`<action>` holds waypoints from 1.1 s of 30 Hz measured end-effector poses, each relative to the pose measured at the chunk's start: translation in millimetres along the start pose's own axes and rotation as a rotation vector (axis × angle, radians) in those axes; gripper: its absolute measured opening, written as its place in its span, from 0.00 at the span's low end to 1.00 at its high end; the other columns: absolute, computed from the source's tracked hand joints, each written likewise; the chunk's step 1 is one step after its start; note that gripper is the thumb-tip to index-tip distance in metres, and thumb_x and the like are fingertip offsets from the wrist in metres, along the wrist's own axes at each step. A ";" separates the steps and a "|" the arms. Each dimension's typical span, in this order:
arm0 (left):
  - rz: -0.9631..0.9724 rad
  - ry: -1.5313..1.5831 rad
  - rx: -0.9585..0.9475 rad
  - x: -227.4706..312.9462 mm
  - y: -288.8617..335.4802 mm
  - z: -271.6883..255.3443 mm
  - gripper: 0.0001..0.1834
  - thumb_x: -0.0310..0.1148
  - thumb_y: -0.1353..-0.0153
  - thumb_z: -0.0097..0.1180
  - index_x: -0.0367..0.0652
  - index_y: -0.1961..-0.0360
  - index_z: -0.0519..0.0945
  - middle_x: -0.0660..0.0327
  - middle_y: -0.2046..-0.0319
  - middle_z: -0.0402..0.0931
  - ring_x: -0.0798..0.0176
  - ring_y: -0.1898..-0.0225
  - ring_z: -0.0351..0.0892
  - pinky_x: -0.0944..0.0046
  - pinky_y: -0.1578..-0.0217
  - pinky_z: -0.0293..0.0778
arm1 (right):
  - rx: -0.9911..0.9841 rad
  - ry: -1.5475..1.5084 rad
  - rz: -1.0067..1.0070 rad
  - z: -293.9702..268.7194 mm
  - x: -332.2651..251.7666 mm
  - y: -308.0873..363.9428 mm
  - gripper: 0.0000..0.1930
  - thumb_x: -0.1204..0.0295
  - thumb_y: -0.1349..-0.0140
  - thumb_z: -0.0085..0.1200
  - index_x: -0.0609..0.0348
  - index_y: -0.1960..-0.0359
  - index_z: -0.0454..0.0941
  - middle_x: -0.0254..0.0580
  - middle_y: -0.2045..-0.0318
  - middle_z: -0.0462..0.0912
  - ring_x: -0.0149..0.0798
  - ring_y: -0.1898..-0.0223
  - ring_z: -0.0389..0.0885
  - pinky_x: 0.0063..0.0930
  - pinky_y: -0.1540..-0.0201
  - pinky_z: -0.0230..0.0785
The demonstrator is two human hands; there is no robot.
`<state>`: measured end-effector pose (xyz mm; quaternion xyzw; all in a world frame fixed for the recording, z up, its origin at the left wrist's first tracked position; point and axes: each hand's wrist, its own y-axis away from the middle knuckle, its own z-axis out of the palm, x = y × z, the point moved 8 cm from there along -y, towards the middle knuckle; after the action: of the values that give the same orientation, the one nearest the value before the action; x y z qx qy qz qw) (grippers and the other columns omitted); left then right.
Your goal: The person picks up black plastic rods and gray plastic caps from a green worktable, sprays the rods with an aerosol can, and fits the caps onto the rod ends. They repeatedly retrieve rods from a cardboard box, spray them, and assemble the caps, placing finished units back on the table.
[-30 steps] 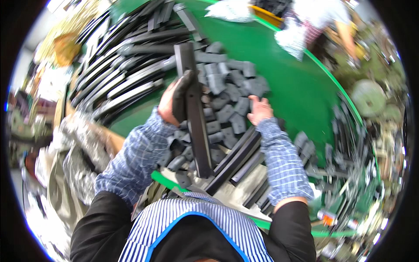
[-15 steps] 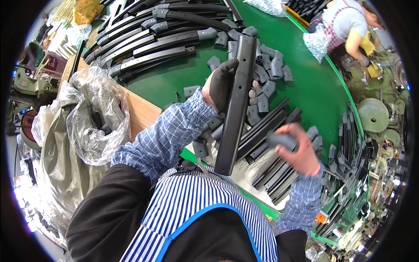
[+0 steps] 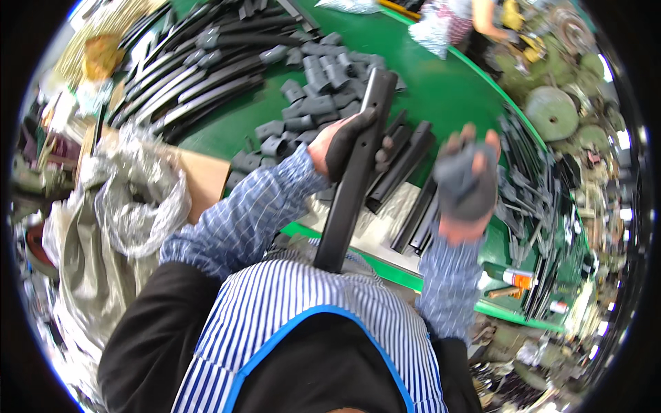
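Observation:
A straight black rail [image 3: 342, 213] with small holes along it slants up from my apron. My left hand [image 3: 339, 150], in a dark-palmed glove, is wrapped round its upper half. To the right, my raised right hand [image 3: 465, 210] turns its dark palm upward and is blurred. It holds a dark grey plastic connector [image 3: 458, 168], whose outline merges with the glove. A heap of similar grey connectors [image 3: 313, 107] lies beyond my left hand. More short black rails [image 3: 406, 165] lie between my two hands.
Long curved black rails [image 3: 227, 72] are stacked at the far left of the green table [image 3: 430, 89]. A plastic bag [image 3: 141, 206] stands by my left arm. More dark parts and an orange-labelled can [image 3: 516, 279] lie at the right. Another person's arm [image 3: 487, 20] shows at far right.
My right hand has risen and turned palm up with the connector. The left hand still grips the rail, now slightly further left in view. The whole view has shifted.

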<state>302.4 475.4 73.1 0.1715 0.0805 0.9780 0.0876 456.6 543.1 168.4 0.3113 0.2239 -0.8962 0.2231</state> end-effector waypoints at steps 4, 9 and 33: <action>0.034 -0.313 -0.005 -15.0 3.5 39.1 0.19 0.46 0.29 0.51 0.46 0.46 0.69 0.53 0.66 0.79 0.59 0.70 0.81 0.57 0.70 0.81 | 0.302 -0.231 -0.262 -51.5 -26.6 -92.6 0.08 0.78 0.36 0.55 0.53 0.56 0.76 0.48 0.55 0.79 0.50 0.50 0.78 0.49 0.42 0.73; 0.094 -0.499 0.002 -22.9 6.5 68.1 0.23 0.42 0.27 0.48 0.51 0.36 0.59 0.55 0.68 0.76 0.61 0.74 0.79 0.57 0.78 0.79 | 0.043 -0.197 -0.177 -18.8 8.2 -125.7 0.08 0.79 0.38 0.56 0.56 0.58 0.74 0.43 0.60 0.77 0.44 0.58 0.78 0.36 0.54 0.76; -0.005 -0.591 0.218 -33.4 19.4 26.6 0.21 0.50 0.27 0.42 0.43 0.50 0.72 0.54 0.75 0.77 0.56 0.82 0.78 0.58 0.83 0.76 | -0.045 -0.213 0.036 -15.0 54.5 -100.8 0.10 0.72 0.36 0.55 0.59 0.55 0.75 0.51 0.67 0.80 0.52 0.65 0.83 0.49 0.62 0.80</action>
<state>339.8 453.3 90.7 0.4566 0.1565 0.8711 0.0907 370.5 617.7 148.4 0.2133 0.2134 -0.9148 0.2685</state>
